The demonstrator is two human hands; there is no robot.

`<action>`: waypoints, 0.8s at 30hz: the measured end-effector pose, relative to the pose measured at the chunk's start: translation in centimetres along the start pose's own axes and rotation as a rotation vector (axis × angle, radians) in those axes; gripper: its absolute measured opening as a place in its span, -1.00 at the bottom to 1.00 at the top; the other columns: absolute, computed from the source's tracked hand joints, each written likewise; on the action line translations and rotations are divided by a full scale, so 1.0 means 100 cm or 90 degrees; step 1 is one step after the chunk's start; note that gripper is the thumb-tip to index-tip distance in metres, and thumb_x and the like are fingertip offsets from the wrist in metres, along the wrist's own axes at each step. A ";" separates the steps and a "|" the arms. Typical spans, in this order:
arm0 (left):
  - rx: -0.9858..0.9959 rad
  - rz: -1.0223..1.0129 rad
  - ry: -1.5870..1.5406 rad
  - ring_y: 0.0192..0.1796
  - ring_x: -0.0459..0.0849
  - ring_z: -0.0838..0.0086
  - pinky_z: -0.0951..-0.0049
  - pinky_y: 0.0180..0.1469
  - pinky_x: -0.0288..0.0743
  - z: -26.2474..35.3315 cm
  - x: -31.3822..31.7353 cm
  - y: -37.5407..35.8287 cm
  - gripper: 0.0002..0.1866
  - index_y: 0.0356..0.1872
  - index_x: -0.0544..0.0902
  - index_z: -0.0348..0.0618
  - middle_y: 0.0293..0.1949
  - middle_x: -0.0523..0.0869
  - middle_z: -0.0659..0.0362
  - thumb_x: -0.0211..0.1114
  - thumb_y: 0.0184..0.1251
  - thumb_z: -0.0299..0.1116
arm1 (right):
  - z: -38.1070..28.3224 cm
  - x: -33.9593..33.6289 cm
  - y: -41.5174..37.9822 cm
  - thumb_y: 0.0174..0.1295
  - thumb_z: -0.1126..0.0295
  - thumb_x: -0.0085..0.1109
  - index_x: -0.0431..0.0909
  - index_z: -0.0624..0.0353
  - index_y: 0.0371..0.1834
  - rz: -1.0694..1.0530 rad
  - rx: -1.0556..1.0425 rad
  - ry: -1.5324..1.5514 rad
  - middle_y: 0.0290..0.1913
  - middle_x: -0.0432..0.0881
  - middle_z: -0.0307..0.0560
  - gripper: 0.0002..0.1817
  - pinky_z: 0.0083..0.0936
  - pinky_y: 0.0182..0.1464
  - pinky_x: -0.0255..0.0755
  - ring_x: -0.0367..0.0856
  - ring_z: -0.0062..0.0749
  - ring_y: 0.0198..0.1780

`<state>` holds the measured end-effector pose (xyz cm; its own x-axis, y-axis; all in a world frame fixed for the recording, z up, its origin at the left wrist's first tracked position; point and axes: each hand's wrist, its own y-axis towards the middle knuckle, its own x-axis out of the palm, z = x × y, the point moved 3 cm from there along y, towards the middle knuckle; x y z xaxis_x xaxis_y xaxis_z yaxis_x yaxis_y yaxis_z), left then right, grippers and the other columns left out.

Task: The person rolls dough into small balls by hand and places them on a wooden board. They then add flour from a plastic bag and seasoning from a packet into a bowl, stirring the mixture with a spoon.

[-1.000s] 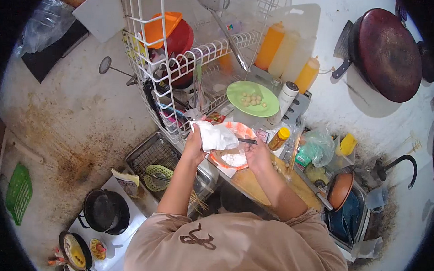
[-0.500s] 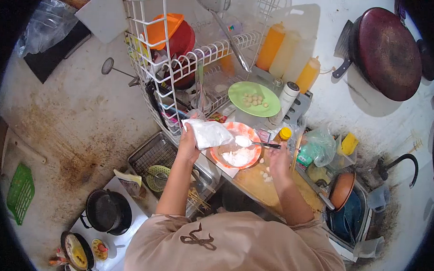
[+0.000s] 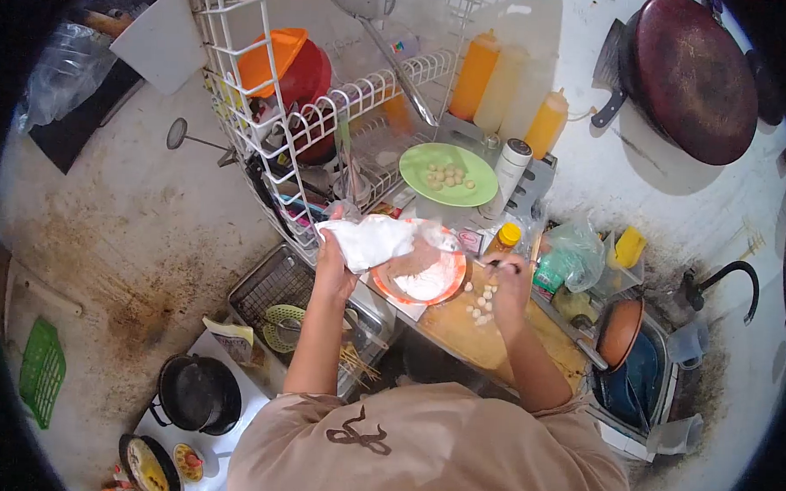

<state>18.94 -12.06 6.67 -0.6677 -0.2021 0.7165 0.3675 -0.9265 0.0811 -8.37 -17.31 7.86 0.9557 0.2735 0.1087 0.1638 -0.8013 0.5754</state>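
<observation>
My left hand (image 3: 333, 265) grips a plastic bag of white powder (image 3: 369, 243), tilted over the left side of an orange-rimmed bowl (image 3: 457, 287). White powder (image 3: 425, 281) lies in the bowl. To the bowl's right, my right hand (image 3: 510, 288) is closed on the dark handle of a spoon (image 3: 449, 242), whose bowl end is blurred near the bag's mouth. Small pale balls (image 3: 480, 311) lie on the wooden board (image 3: 459, 336) under my right hand. Behind the bowl, a green plate (image 3: 413, 167) holds several more balls.
A yellow-capped jar (image 3: 503, 239) stands behind my right hand. A knife (image 3: 584, 346) lies at the board's right, beside the sink (image 3: 661, 389). The white wire rack (image 3: 302, 169) rises behind my left hand. A black pot (image 3: 199, 393) sits at lower left.
The spoon has moved left and up from over the bowl's powder to the bag's mouth. The bag is tilted a little differently. The whole view has shifted slightly.
</observation>
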 end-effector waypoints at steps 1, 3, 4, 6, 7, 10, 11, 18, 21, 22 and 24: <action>-0.008 0.012 -0.002 0.21 0.38 0.12 0.09 0.14 0.39 0.001 0.003 -0.003 -0.38 0.35 -0.01 0.12 0.21 0.32 -0.03 -0.38 0.34 0.15 | -0.004 -0.002 0.004 0.36 0.28 -0.19 0.31 0.16 -0.29 0.016 -0.026 0.009 -0.25 0.56 0.02 -0.81 -0.53 -0.27 0.36 0.45 -0.44 -0.35; -0.004 0.003 -0.027 0.21 0.38 0.10 0.05 0.14 0.38 0.003 0.003 -0.003 -0.38 0.35 -0.01 0.09 0.25 0.26 -0.02 -0.37 0.34 0.13 | -0.015 -0.005 0.010 0.39 0.19 -0.25 0.26 0.11 -0.27 0.047 -0.080 0.030 -0.25 0.55 0.02 -0.77 -0.56 -0.30 0.32 0.40 -0.51 -0.38; 0.000 -0.002 -0.039 0.21 0.38 0.09 0.03 0.15 0.37 0.004 0.003 -0.003 -0.38 0.35 -0.01 0.07 0.26 0.23 -0.02 -0.36 0.34 0.12 | -0.013 -0.006 0.011 0.39 0.19 -0.24 0.25 0.12 -0.25 0.053 -0.073 0.044 -0.26 0.55 0.03 -0.77 -0.56 -0.30 0.32 0.40 -0.50 -0.38; 0.021 0.006 -0.033 0.21 0.38 0.09 0.05 0.15 0.37 0.004 0.001 0.000 -0.38 0.35 -0.01 0.06 0.25 0.26 -0.03 -0.37 0.34 0.12 | -0.008 -0.009 0.012 0.38 0.19 -0.22 0.23 0.12 -0.22 0.062 -0.060 0.075 -0.26 0.55 0.04 -0.78 -0.55 -0.31 0.31 0.40 -0.48 -0.39; 0.031 0.011 -0.030 0.21 0.38 0.09 0.06 0.16 0.37 0.004 0.000 0.001 -0.37 0.34 -0.02 0.05 0.24 0.27 -0.04 -0.37 0.34 0.12 | -0.006 -0.009 0.012 0.38 0.19 -0.22 0.23 0.12 -0.22 0.066 -0.051 0.090 -0.26 0.55 0.04 -0.78 -0.56 -0.32 0.31 0.40 -0.49 -0.39; 0.056 0.004 0.002 0.21 0.38 0.11 0.11 0.18 0.36 0.007 0.001 0.000 -0.38 0.34 -0.01 0.03 0.20 0.34 -0.06 -0.38 0.35 0.12 | 0.004 -0.009 0.012 0.38 0.19 -0.22 0.24 0.13 -0.23 0.085 0.004 0.109 -0.27 0.55 0.03 -0.78 -0.56 -0.32 0.31 0.39 -0.50 -0.40; 0.059 -0.001 0.007 0.21 0.39 0.11 0.12 0.18 0.35 0.007 0.000 0.001 -0.38 0.34 -0.01 0.01 0.18 0.36 -0.07 -0.37 0.35 0.11 | 0.010 -0.010 0.012 0.38 0.19 -0.23 0.24 0.13 -0.23 0.096 0.041 0.098 -0.27 0.55 0.02 -0.78 -0.56 -0.32 0.31 0.39 -0.51 -0.40; 0.061 -0.006 0.012 0.20 0.39 0.12 0.14 0.22 0.30 0.006 -0.006 0.000 -0.37 0.33 -0.01 -0.03 0.14 0.41 -0.10 -0.36 0.35 0.11 | 0.019 -0.012 0.010 0.39 0.21 -0.23 0.24 0.13 -0.19 0.160 0.099 0.184 -0.28 0.55 0.00 -0.79 -0.59 -0.33 0.31 0.40 -0.52 -0.42; 0.049 -0.001 -0.017 0.20 0.39 0.12 0.14 0.22 0.30 0.002 -0.005 -0.002 -0.37 0.34 -0.01 -0.01 0.15 0.40 -0.10 -0.37 0.35 0.10 | 0.014 0.000 0.018 0.37 0.22 -0.19 0.28 0.11 -0.23 0.170 0.118 0.284 -0.31 0.53 -0.01 -0.80 -0.57 -0.35 0.32 0.41 -0.48 -0.44; 0.044 -0.001 -0.030 0.20 0.39 0.12 0.14 0.22 0.29 0.000 -0.004 -0.001 -0.38 0.34 -0.01 0.00 0.15 0.40 -0.10 -0.37 0.35 0.10 | 0.016 0.005 0.020 0.38 0.22 -0.20 0.28 0.11 -0.21 0.154 0.123 0.287 -0.29 0.54 -0.01 -0.80 -0.58 -0.34 0.33 0.41 -0.48 -0.43; 0.022 0.003 -0.053 0.20 0.39 0.12 0.13 0.22 0.30 -0.003 -0.001 -0.003 -0.39 0.34 0.00 0.04 0.15 0.39 -0.10 -0.37 0.35 0.09 | 0.024 0.015 0.023 0.38 0.21 -0.22 0.26 0.12 -0.17 0.118 0.132 0.294 -0.27 0.54 0.00 -0.79 -0.59 -0.32 0.33 0.42 -0.49 -0.40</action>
<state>18.73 -11.87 6.41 -0.6098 -0.1777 0.7724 0.3935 -0.9138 0.1005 -5.99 -19.97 7.40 0.7742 0.2850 0.5651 0.0918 -0.9340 0.3453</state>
